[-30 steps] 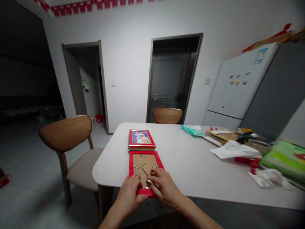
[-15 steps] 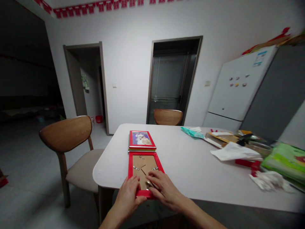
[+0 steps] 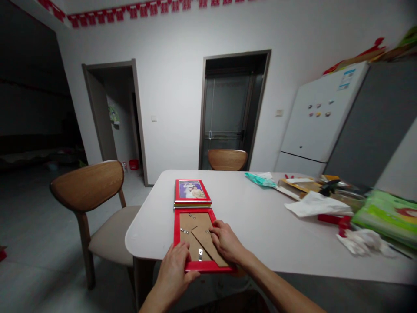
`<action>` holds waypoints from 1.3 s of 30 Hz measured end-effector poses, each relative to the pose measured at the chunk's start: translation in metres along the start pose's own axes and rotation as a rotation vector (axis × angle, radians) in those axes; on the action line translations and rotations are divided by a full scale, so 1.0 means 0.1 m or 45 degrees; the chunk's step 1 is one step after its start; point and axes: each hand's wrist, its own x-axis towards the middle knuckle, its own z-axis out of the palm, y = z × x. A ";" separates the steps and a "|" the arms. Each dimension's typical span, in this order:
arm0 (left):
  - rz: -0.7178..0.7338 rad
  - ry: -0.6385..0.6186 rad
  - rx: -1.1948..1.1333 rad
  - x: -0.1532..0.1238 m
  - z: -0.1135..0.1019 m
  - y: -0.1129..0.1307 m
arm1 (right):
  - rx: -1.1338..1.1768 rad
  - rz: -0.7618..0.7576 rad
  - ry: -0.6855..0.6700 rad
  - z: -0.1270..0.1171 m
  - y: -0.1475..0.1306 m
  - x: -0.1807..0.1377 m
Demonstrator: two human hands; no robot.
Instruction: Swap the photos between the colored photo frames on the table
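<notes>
A red picture frame [image 3: 177,227] lies face down at the table's near edge, its brown backing board [image 3: 188,244] facing up. My left hand [image 3: 174,267] grips the frame's lower left corner, thumb along the bottom border. My right hand [image 3: 227,243] is closed at the right border, fingertips on the small metal clip there, which they partly hide. The bottom metal clip [image 3: 200,254] shows uncovered. A flat stand leg [image 3: 211,250] slants across the backing. Just beyond lies a stack of frames, the top one a red photo frame [image 3: 193,201] facing up.
On the white table [image 3: 257,226] at right are a teal packet [image 3: 260,179], white paper [image 3: 317,204], crumpled tissue [image 3: 366,242] and a green package [image 3: 387,215]. Wooden chairs stand at the left [image 3: 87,184] and far side [image 3: 228,160]. A fridge [image 3: 322,113] is behind.
My right hand has moved from the bottom clip up and right to the right-hand clip, uncovering the bottom clip and the stand leg. My left hand stays at the frame's corner.
</notes>
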 end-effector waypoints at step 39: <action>-0.039 -0.057 0.043 -0.03 0.05 -0.02 | 0.018 -0.278 -0.157 0.28 -0.57 0.30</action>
